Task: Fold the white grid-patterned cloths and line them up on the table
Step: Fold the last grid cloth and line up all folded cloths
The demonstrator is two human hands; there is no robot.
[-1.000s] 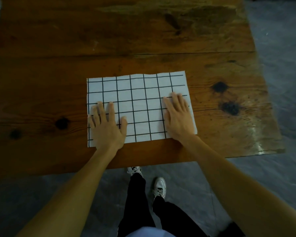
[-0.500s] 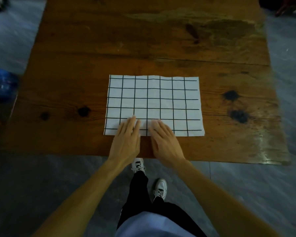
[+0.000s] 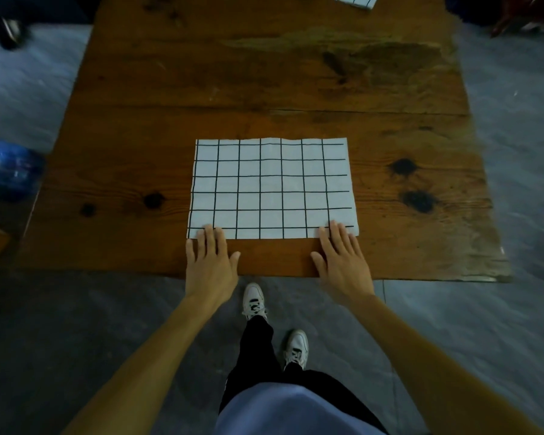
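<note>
One wooden table (image 3: pixel 296 73) fills most of the view, its brown top marked by several dark knots, standing on a grey floor (image 3: pixel 44 340). One white grid-patterned cloth (image 3: pixel 272 188) lies spread flat on the near half of the table, its near edge close to the table's front edge. At the far end of the table, three folded cloths (image 3: pixel 355 0) of the same grid print are cut off by the top of the frame, so only slivers show. The person's two arms reach in from below. The left hand (image 3: pixel 211 262) lies flat with its fingers straight and slightly apart, fingertips resting on the cloth's near left corner. The right hand (image 3: pixel 343 262) lies the same way, fingers straight and slightly spread, its tips on the near right corner. Two white shoes (image 3: pixel 255 301) stand on the floor below the table edge. One blue object (image 3: pixel 8 167), blurred, sits on the left.
</note>
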